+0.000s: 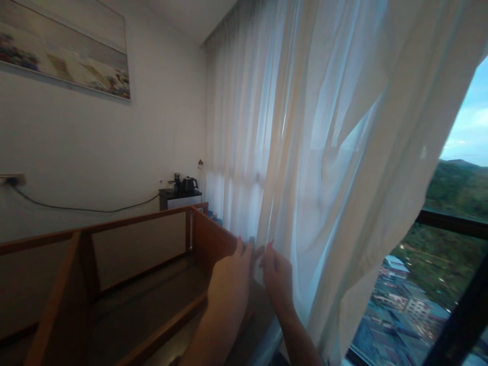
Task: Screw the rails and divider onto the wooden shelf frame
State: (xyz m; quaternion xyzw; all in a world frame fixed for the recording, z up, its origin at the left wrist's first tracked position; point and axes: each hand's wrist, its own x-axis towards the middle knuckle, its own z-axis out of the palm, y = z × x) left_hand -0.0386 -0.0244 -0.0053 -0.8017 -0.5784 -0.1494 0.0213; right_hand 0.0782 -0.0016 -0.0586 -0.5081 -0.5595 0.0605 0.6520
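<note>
A sheer white curtain (324, 152) hangs in front of a large window and is drawn partly aside at the right. Both of my hands are raised at its lower edge, close together. My left hand (232, 279) has its fingers closed on a fold of the curtain. My right hand (277, 274) pinches the same fold just to the right. The fabric billows up and right from where I hold it.
A wooden frame with rails (133, 223) stands left of my hands. Behind it a small cabinet (179, 198) carries a kettle (189, 184). A cable (76, 207) runs along the wall under a painting (64, 51). The window's dark frame (453, 223) shows at the right.
</note>
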